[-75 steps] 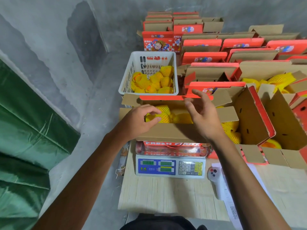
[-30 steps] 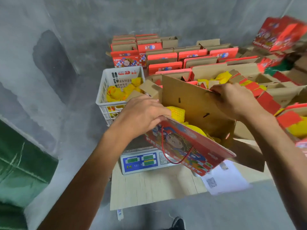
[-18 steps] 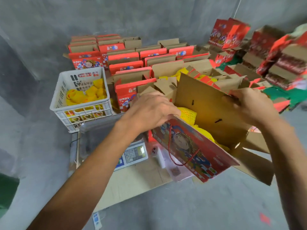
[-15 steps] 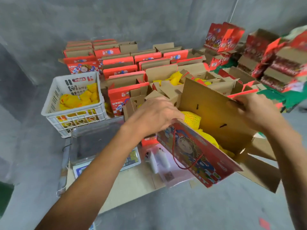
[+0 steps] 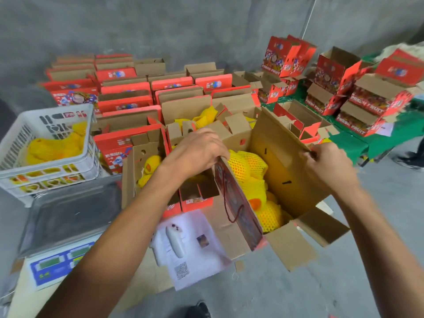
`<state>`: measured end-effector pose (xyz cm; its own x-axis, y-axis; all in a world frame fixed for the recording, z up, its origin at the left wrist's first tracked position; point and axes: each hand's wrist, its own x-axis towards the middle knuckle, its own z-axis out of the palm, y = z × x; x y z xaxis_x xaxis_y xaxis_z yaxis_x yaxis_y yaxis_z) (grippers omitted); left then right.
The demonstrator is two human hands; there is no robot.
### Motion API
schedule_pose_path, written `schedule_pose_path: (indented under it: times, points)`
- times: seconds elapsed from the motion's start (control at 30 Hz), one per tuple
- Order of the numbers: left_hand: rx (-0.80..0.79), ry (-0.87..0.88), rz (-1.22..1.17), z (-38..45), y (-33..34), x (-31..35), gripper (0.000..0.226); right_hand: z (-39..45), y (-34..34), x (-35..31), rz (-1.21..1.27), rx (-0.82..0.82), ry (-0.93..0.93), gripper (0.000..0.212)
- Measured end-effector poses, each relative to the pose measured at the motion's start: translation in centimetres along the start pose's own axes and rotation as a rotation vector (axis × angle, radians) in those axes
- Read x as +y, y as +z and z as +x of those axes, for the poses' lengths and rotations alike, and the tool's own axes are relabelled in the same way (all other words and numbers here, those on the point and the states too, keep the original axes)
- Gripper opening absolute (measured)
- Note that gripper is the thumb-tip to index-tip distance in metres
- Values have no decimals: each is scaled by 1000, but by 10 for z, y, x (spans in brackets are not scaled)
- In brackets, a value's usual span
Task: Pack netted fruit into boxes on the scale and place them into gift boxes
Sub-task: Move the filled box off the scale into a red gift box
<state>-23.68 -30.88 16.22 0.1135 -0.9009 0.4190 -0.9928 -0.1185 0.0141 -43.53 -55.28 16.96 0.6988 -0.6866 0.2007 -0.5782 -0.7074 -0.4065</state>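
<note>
I hold an open red gift box (image 5: 284, 171) in the air, right of the scale (image 5: 66, 216), its flaps spread. My left hand (image 5: 197, 152) grips the top edge of its near printed wall. My right hand (image 5: 330, 164) pinches the far tall cardboard flap. Fruit in yellow foam netting (image 5: 250, 171) fills the box. The scale's steel pan is bare. A white crate (image 5: 13, 143) behind the scale holds more netted fruit (image 5: 55, 145).
Rows of open red gift boxes (image 5: 128, 88) cover the floor behind, some with netted fruit. Stacked boxes (image 5: 364, 99) stand on green cloth at right. A white handheld device (image 5: 175, 241) and paper labels (image 5: 190, 253) lie on the board. Someone's shoe (image 5: 410, 160) is at far right.
Both hands lifted the filled box off the scale and carried it to the right. The scale pan now stands bare. My view has swung right.
</note>
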Motion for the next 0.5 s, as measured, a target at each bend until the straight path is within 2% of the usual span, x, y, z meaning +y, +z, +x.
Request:
schedule_pose_path:
  times: [0.17, 0.27, 0.4, 0.5]
  points:
    - [-7, -41, 62, 26, 19, -59, 27, 58, 26, -16, 59, -78, -15, 44]
    - [-38, -98, 50, 36, 34, -98, 29, 89, 45, -35, 78, -122, -26, 41]
    - [-153, -181, 74, 46, 63, -150, 30, 124, 83, -51, 121, -150, -18, 34]
    - [-148, -187, 50, 50, 87, -178, 26, 147, 112, -58, 143, -192, -5, 35]
